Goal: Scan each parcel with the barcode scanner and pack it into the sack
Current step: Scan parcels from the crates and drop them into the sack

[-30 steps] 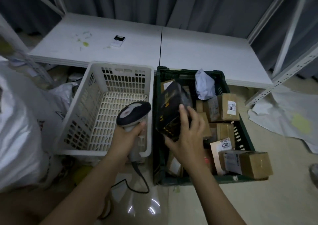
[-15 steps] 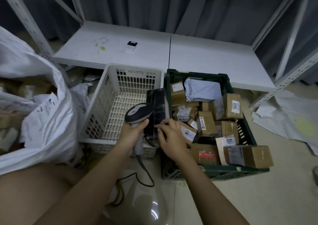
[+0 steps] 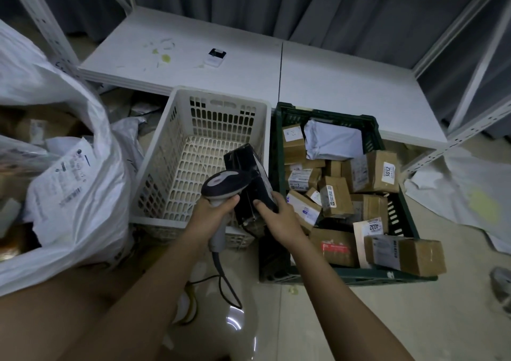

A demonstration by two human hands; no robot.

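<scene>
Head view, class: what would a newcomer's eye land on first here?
At centre, the left hand grips a scanner against a black parcel held by the right hand. Right, a green crate brims with boxes; left, a white sack bulges beside a white basket.

Both forearms bare, reaching fwd from bottom of view. Left hand (image 3: 214, 211) curled round scanner (image 3: 221, 188) handle, thumb on top. Right hand (image 3: 278, 217) grips black parcel (image 3: 253, 183), fingers along its side, hands close together.
</scene>
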